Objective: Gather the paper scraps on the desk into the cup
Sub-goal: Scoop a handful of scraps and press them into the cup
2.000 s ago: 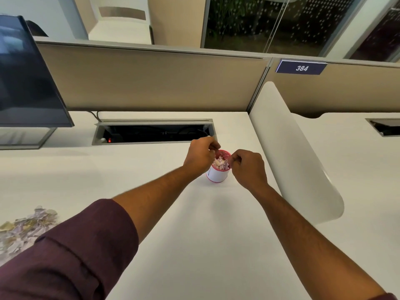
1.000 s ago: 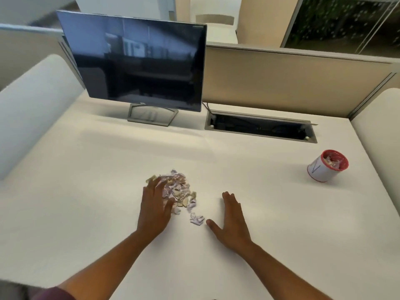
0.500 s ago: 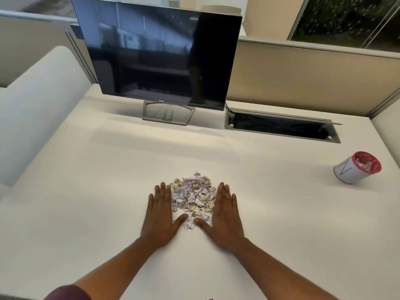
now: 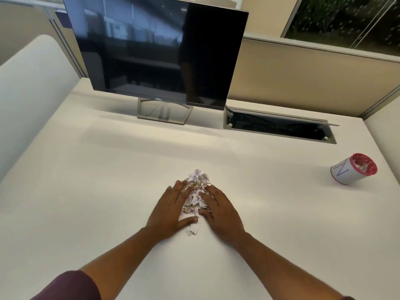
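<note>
The paper scraps point(image 4: 196, 192) lay in a narrow heap near the middle of the white surface point(image 4: 91, 191), pressed between two flat hands. The left hand point(image 4: 172, 210) lay palm down against the heap's left side, fingers spread and pointing away from the person, its thumb tucked under the near end of the pile. The right hand point(image 4: 220, 210) lay the same way against the right side, fingers touching the scraps. Both hands were flat and unclenched, pushing against the paper rather than grasping any of it. The far end of the heap stuck out beyond the fingertips, and a few stray scraps point(image 4: 191, 231) lay just behind the left thumb, apart from the main pile.

The cup point(image 4: 352, 171), white with a red rim and a letter N drawn on its side, stood well apart on the right side of the surface. It seemed to hold some scraps already, though its inside was too small to read clearly.

At the back of the surface stood a dark Dell monitor point(image 4: 160, 50) on a grey stand, and to its right an open cable tray point(image 4: 279, 127) was set into the surface. A maroon sleeve point(image 4: 71, 286) covered the left upper arm.
</note>
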`<state>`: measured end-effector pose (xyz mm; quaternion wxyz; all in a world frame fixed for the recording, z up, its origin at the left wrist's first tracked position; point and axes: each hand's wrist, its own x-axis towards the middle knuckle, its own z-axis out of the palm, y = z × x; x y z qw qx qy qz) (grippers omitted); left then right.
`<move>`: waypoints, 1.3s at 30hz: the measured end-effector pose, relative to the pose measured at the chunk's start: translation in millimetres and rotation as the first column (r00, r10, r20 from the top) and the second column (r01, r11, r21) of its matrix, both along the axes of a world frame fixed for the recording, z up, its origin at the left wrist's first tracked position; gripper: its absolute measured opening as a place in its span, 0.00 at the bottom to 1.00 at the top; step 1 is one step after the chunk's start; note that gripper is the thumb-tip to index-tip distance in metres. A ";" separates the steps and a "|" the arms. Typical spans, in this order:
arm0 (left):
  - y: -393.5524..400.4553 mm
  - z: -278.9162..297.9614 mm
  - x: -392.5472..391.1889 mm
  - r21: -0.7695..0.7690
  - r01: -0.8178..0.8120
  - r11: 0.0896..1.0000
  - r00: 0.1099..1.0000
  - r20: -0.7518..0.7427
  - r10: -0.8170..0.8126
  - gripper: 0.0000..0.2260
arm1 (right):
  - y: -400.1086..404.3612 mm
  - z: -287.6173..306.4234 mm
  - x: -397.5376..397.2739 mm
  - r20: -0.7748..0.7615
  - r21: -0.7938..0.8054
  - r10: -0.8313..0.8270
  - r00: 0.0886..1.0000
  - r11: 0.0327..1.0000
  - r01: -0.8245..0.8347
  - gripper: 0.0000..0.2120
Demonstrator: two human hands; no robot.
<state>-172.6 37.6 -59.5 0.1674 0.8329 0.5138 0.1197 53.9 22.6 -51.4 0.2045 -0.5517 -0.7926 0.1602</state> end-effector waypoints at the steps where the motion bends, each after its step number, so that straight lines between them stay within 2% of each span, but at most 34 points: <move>1: -2.4 -1.0 1.6 0.007 -0.021 1.000 1.000 0.008 0.021 0.40 | -2.1 0.9 -0.3 -0.020 0.000 -0.011 1.000 1.000 0.011 0.22; 4: -8.8 0.5 7.3 0.039 -0.077 0.996 0.993 0.096 0.073 0.31 | -6.5 3.7 0.2 -0.043 0.010 -0.012 0.999 1.000 0.012 0.19; 7: -14.8 1.4 11.8 0.072 -0.118 0.990 0.968 0.233 0.098 0.25 | -7.8 6.2 1.5 -0.077 0.009 -0.016 0.997 1.000 0.017 0.21; 11: -18.0 5.0 12.5 -0.107 -0.234 0.966 0.875 0.410 0.257 0.22 | -6.4 11.9 3.8 -0.132 0.040 -0.045 0.990 0.998 0.051 0.23; 12: -17.6 6.8 12.8 -0.140 -0.257 0.956 0.854 0.431 0.292 0.23 | -4.7 14.5 3.9 -0.182 -0.002 -0.086 0.980 0.996 0.087 0.23; 15: -17.4 13.4 16.2 -0.188 -0.303 0.934 0.802 0.479 0.356 0.31 | 1.7 24.2 3.0 -0.375 -0.276 -0.278 0.884 0.944 0.180 0.25; 18: -16.9 20.3 21.3 -0.263 -0.380 0.887 0.677 0.574 0.460 0.30 | 5.4 36.2 4.6 -0.431 -0.336 -0.404 0.807 0.902 0.273 0.24; 21: -18.0 29.7 28.6 -0.298 -0.461 0.836 0.582 0.609 0.538 0.24 | 6.3 45.9 8.3 -0.515 -0.488 -0.557 0.652 0.816 0.311 0.22; 22: -18.3 34.5 31.7 -0.314 -0.492 0.812 0.542 0.620 0.567 0.22 | 6.2 48.2 9.6 -0.551 -0.554 -0.609 0.570 0.778 0.296 0.19; 25: -17.2 51.7 44.5 -0.446 -0.543 0.711 0.347 0.652 0.674 0.12 | 3.4 57.5 13.0 -0.595 -0.740 -0.742 0.308 0.656 0.150 0.05; 28: -15.8 65.7 62.0 -0.589 -0.463 0.663 0.183 0.668 0.721 0.08 | -0.5 64.2 15.2 -0.570 -0.811 -0.801 0.183 0.584 0.028 0.07; 32: -16.4 74.2 89.3 -0.690 -0.343 0.637 0.024 0.672 0.740 0.08 | -7.2 73.7 11.6 -0.613 -0.783 -0.771 0.171 0.622 -0.001 0.05; 34: -18.9 77.6 103.2 -0.717 -0.281 0.638 0.011 0.663 0.749 0.09 | -10.0 80.2 5.7 -0.652 -0.745 -0.734 0.191 0.667 0.019 0.06; 36: -21.2 80.0 116.9 -0.692 -0.221 0.687 0.022 0.701 0.713 0.07 | -13.8 88.8 -0.6 -0.684 -0.702 -0.693 0.228 0.711 0.055 0.08; 39: -21.4 87.8 136.4 -0.739 -0.159 0.655 -0.048 0.668 0.742 0.09 | -16.6 94.9 -6.7 -0.697 -0.679 -0.681 0.225 0.727 0.101 0.12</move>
